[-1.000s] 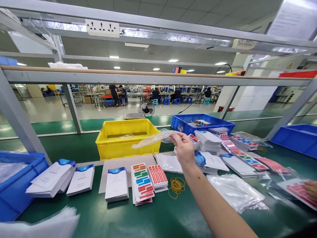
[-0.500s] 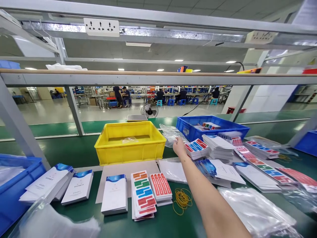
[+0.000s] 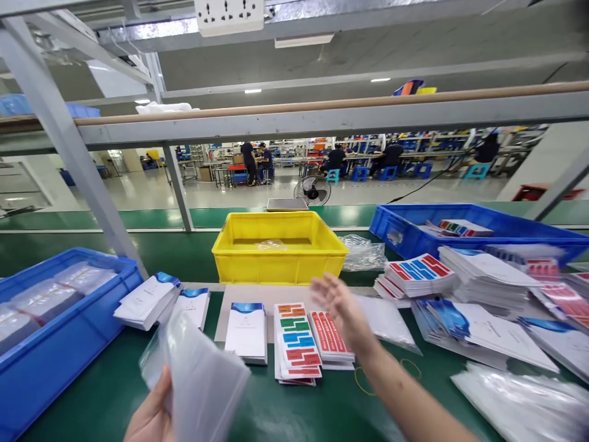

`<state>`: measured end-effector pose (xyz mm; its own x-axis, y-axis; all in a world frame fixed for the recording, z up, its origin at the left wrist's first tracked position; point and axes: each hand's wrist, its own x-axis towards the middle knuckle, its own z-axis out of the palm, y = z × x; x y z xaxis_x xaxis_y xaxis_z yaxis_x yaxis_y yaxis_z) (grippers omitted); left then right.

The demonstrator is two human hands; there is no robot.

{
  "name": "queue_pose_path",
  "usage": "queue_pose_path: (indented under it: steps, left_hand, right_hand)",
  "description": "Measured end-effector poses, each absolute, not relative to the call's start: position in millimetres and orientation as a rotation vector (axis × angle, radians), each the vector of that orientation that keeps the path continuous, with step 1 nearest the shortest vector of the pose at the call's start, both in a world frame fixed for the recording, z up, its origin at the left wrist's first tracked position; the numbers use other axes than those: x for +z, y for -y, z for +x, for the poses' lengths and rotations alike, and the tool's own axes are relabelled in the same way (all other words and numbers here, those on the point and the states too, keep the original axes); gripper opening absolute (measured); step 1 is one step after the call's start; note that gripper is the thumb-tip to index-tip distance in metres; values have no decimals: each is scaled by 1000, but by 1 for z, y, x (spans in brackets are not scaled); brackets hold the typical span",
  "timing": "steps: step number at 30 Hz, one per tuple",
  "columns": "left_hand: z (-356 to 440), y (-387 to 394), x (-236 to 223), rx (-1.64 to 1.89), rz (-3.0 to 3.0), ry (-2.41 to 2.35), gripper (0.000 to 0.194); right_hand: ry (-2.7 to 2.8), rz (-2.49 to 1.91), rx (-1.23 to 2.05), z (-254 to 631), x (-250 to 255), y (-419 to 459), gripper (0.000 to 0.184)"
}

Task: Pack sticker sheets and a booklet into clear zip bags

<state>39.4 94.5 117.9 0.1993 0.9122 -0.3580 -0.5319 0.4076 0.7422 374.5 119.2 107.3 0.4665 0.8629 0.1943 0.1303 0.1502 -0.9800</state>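
My left hand [image 3: 151, 408] grips a stack of clear plastic bags [image 3: 200, 374] at the lower left, thumb on the near side. My right hand [image 3: 338, 307] is in the air over the red label stack [image 3: 327, 331], fingers spread and blurred, holding nothing that I can see. Left of that stack lie multicoloured sticker sheets [image 3: 297, 341] and a pile of white booklets with blue tops [image 3: 247, 331]. More booklets [image 3: 150, 301] sit farther left, partly behind the bags. Yellow rubber bands [image 3: 363, 380] show beside my right forearm.
A yellow bin [image 3: 278, 267] stands behind the stacks. One blue bin [image 3: 69, 337] with bagged bundles is at left; another blue bin [image 3: 478, 236] is at back right. Booklets, sticker stacks [image 3: 421, 273] and plastic bags [image 3: 519, 399] crowd the right side. Metal shelf posts [image 3: 76, 141] rise in front.
My right hand has come back from beside the crumpled plastic near the yellow bin, and its fingers have spread. My left hand has come into view with the bags. The view has shifted.
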Motion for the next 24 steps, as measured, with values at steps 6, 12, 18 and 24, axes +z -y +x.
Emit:
queue_pose_path:
  steps: [6,12,18,24]
  left_hand:
    - [68,-92,112,1119,285,-675,49]
    - [39,-84,63,1221,219,-880,39]
    - [-3,-79,37,1275,225,-1188,35]
    - [-37,-97,38,1342,594,-1430,47]
  right_hand:
    - [552,-419,1646,201,44,-48,89]
    - [437,-685,1469,166,15,-50,57]
    - [694,-1045,1333,162,13,-63,39]
    - [947,-1272,1183,129,27,-103,39]
